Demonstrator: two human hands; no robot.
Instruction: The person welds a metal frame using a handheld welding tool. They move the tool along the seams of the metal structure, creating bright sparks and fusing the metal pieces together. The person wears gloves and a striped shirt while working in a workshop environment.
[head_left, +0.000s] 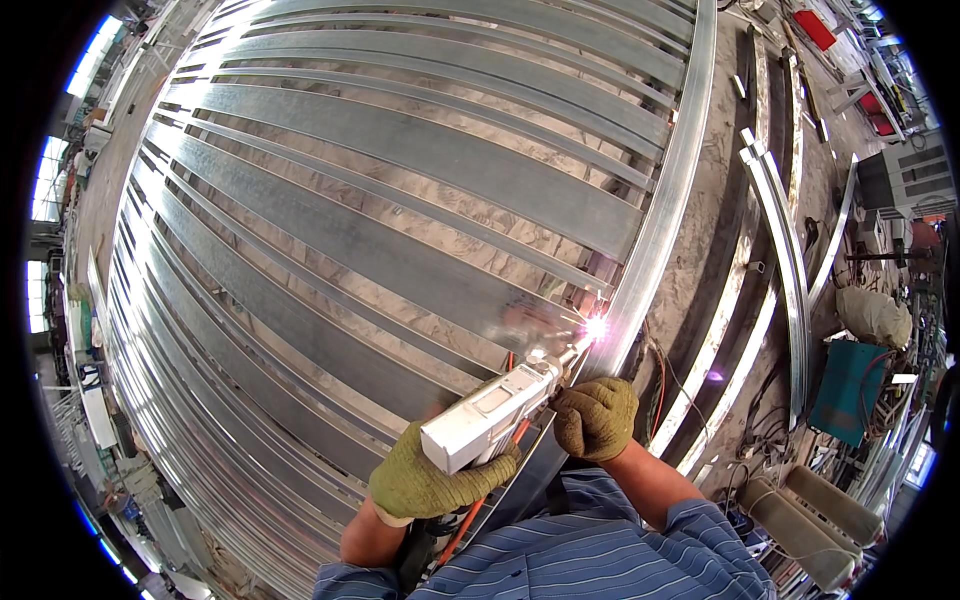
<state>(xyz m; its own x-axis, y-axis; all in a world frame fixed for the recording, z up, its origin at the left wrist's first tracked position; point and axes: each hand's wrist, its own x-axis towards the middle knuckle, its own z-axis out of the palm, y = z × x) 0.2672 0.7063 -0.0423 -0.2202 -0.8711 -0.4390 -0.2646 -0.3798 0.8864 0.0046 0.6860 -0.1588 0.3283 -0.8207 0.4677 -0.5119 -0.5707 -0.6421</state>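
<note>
Welding in progress on a large frame of galvanised steel slats point(400, 230). Landmark for everything below: the bright weld spark point(597, 327), which sits where the end of a slat meets the curved edge rail point(668, 200) of the frame.

Handheld welding gun point(492, 412), white and boxy, lies just below and left of the spark, its nozzle angled up into it. Left hand point(432, 482), in an olive-green work glove, is closed around the rear grip of the gun, further down-left from the spark. Right hand point(595, 417), same kind of glove, is curled shut directly below the spark, close against the front of the gun; whether it grips the nozzle or braces on the rail I cannot tell. Orange cable point(470, 515) runs down from the gun toward the striped blue shirt.

Judged step: a joint is mid-weld, arc lit. Next move would call for steady hands, holding the tip on the seam and drawing it slowly along the slat end without lifting off or wandering onto bare rail.

Right of the spark, beyond the rail: loose steel sections point(780, 250) stacked on the concrete floor point(715, 200), a teal machine point(848, 390), tangled cables, pale cylinders lower right.
</note>
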